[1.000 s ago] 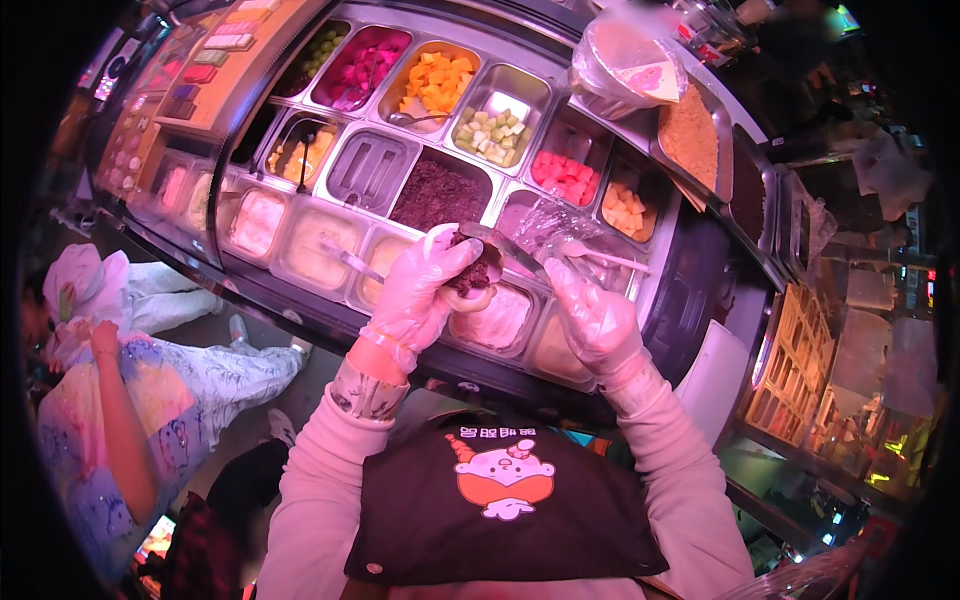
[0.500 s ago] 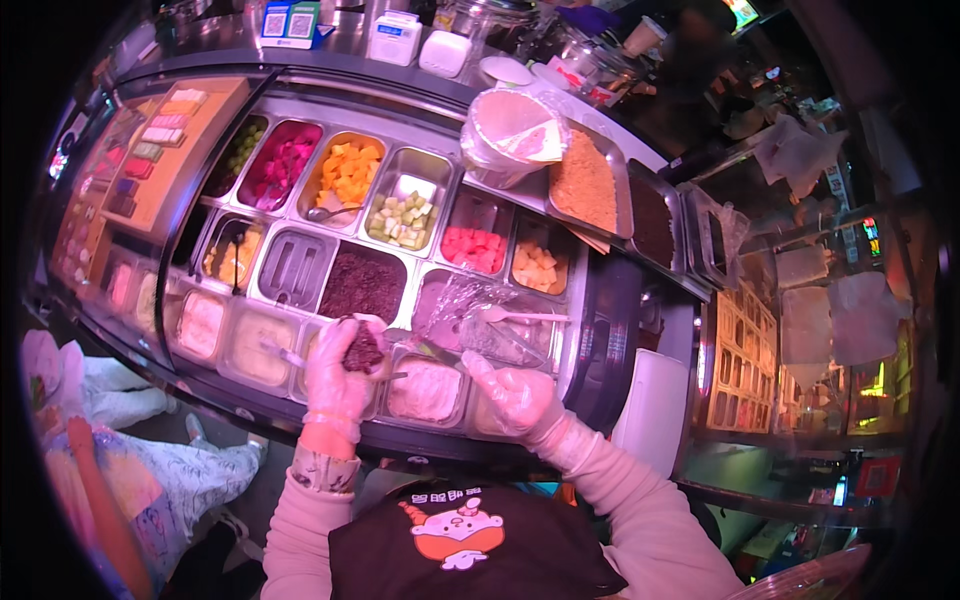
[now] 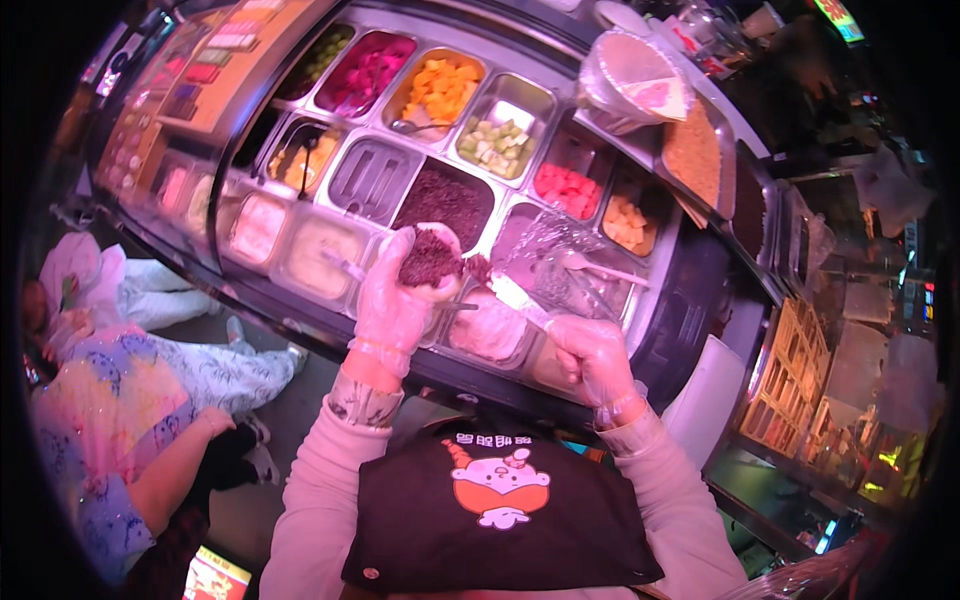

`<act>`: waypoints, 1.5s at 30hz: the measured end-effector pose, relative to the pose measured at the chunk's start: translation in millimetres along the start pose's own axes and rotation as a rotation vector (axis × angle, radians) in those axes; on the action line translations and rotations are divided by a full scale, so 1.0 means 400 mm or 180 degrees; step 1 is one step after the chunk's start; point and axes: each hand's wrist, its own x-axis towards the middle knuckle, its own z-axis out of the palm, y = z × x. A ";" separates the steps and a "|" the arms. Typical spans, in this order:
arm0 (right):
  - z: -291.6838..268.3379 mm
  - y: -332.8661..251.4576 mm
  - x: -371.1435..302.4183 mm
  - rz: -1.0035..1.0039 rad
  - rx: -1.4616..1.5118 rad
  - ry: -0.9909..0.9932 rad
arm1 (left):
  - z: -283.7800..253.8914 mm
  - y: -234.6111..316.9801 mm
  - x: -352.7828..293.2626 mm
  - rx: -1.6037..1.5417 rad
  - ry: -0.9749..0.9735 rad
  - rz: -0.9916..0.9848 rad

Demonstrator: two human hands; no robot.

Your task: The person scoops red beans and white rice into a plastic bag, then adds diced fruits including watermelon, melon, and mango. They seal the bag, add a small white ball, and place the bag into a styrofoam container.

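My gloved left hand (image 3: 388,308) is closed around a pale, soft round piece topped with a dark purple, grainy mass (image 3: 430,260); I cannot tell what kind of food it is. In my gloved right hand (image 3: 592,352) is a flat spatula (image 3: 521,302), its blade pointing toward the left hand. A dark purple clump (image 3: 479,268) clings to the blade's tip, close beside the held piece. Just beyond lies a metal pan of the same dark purple grains (image 3: 455,200). Below the spatula sits a tub of pale pink paste (image 3: 488,328).
Pans of orange fruit cubes (image 3: 438,88), magenta fruit (image 3: 368,75), pale green cubes (image 3: 497,148) and pink-red cubes (image 3: 568,190) fill the counter. Plastic film (image 3: 565,250) covers a pan at right. A plastic-lined bucket (image 3: 625,85) stands behind. Another person (image 3: 130,400) is beyond the counter at left.
The view has shifted, so the counter appears higher and further right. My right hand has turned, and the spatula's blade now shows with a dark clump on it. The left hand keeps its hold.
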 end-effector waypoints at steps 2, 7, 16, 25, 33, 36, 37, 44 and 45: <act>0.029 0.016 0.016 -0.0097 -0.0245 0.0102 | 0.017 0.000 -0.009 -0.0717 0.0164 -0.0268; 0.047 0.045 0.076 -0.0877 -0.1643 -0.0224 | -0.041 0.011 -0.035 0.0222 0.0348 0.0298; 0.054 0.061 0.442 -0.2720 -0.4136 0.0387 | -0.096 0.072 -0.094 0.0994 0.1139 0.0855; 0.096 0.130 0.602 -0.1641 -0.4431 -0.0100 | -0.117 0.084 -0.104 -0.0106 0.0476 0.0476; 0.016 0.073 0.612 0.0409 -0.1477 -0.0121 | -0.138 0.061 -0.032 -0.0612 0.0385 0.0683; -0.004 -0.011 0.513 0.0997 -0.0171 -0.0403 | -0.139 0.059 0.006 -0.0609 0.0297 0.0658; 0.010 -0.034 0.470 0.0943 0.0025 -0.0429 | -0.138 0.057 0.013 -0.0569 0.0277 0.0680; 0.052 -0.016 0.242 -0.2251 -0.2889 -0.0259 | -0.036 0.007 0.048 -0.0439 0.0209 0.0878; 0.056 -0.008 0.225 -0.2956 -0.4015 -0.0106 | -0.024 0.001 0.056 -0.0335 0.0196 0.0965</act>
